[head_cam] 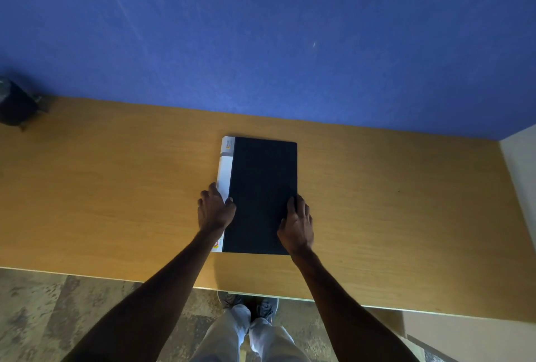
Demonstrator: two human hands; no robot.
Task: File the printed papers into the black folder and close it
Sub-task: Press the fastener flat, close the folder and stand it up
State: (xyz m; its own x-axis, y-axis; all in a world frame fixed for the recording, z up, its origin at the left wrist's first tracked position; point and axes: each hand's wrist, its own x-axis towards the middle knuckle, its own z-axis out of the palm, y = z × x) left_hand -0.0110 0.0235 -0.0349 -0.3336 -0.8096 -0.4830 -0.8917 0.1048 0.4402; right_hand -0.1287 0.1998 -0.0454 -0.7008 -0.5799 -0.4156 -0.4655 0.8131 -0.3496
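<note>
Black folder [262, 193] flat on desk [116, 187], between both hands, long axis running away from them. Left hand [214, 209] curled at spine edge; right hand [297, 223] curled on opposite edge. Printed papers unseen.

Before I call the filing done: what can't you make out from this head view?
- Printed papers: hidden if inside; the closed black folder covers everything.
- White spine strip: its label print is too small to read, and the left hand covers part.
- Dark object at the table's far left: cut off by the frame edge, unidentifiable.
- Right hand hides the folder's right edge.
</note>
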